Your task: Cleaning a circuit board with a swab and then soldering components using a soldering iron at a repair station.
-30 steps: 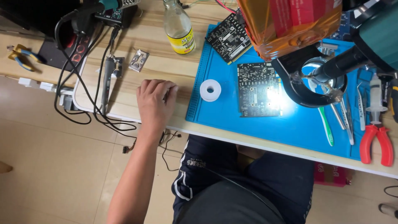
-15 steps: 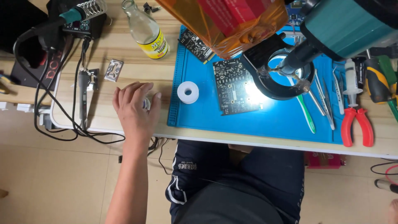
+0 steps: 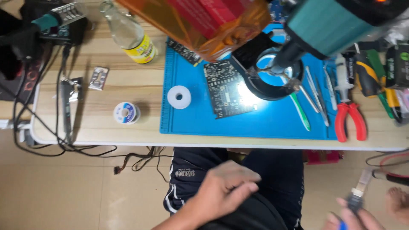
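Observation:
My left hand [image 3: 226,192] rests on my dark trousers below the table edge, fingers loosely spread and holding nothing. My right hand [image 3: 350,218] shows only partly at the bottom right corner, pinching a small dark tool with a pale flat tip [image 3: 359,191]. A small spool of solder wire [image 3: 126,113] lies on the wooden table [image 3: 128,132], left of the blue work mat [image 3: 264,125]. On the mat are a white tape roll [image 3: 179,97] and a dark circuit board [image 3: 229,88], lit under a ring magnifier lamp [image 3: 272,79].
A glass bottle [image 3: 130,33] stands at the back. An orange see-through box [image 3: 200,23] hangs over the mat. Red pliers [image 3: 350,122], tweezers [image 3: 316,96] and a green-handled tool [image 3: 300,111] lie right. A soldering iron [image 3: 47,20] and cables [image 3: 64,127] crowd the left edge.
My left hand has left the solder spool on the table and dropped to my lap. The spool now lies uncovered. My right hand with the small tool has come into view.

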